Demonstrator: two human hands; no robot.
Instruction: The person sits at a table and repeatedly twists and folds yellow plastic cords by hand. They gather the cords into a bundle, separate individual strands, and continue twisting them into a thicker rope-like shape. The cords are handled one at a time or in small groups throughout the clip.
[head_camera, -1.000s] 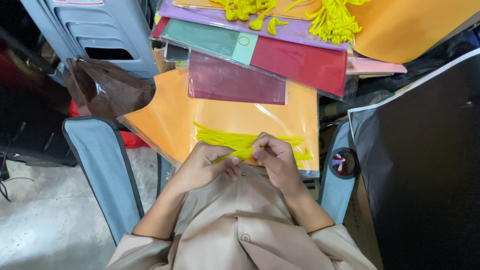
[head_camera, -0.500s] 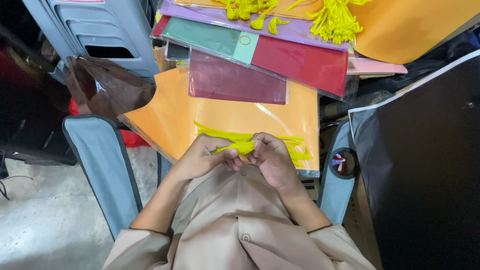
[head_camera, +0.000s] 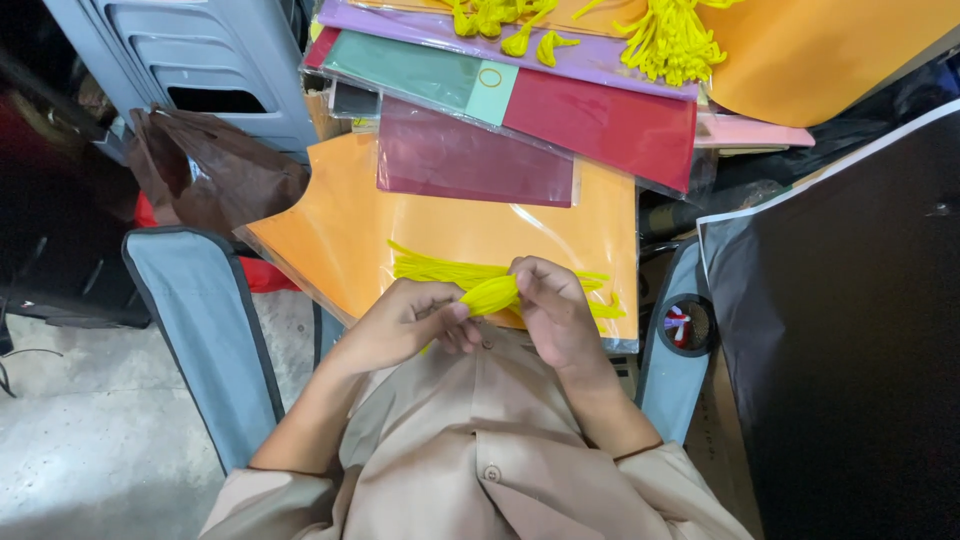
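Note:
My left hand and my right hand meet in front of my chest, both pinching a small folded yellow strip bundle. Under them lies a loose pile of long yellow strips on an orange sheet in clear wrap. I wear a beige shirt and sit in a folding chair with grey-blue armrests.
A stack of wrapped coloured sheets in maroon, red, teal and purple lies beyond. More yellow strip bundles rest on top at the back. A brown bag and a grey plastic chair stand left. A dark board is at right.
Both hands have shifted slightly up and together, and the yellow bundle now shows more plainly between the fingertips.

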